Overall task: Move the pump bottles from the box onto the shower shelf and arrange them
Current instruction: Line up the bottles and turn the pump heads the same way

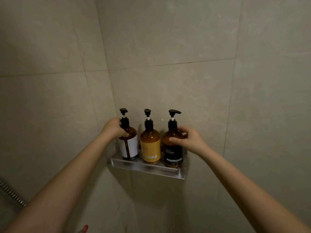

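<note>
Two walls of large beige tiles [168,39] meet in a corner [107,68] that runs down slightly left of centre; the tiles are matt and faintly mottled, like pale stone; thin grout lines [193,62] cross them, one horizontal joint in the upper half and vertical joints further right; the left wall lies in deeper shade than the right one; the light is dim and warm, with soft shadows low on the tiles; a ribbed metal shower hose [11,193] slants in at the lower left edge; a small red object [85,228], too cropped to identify, shows at the bottom edge.
</note>
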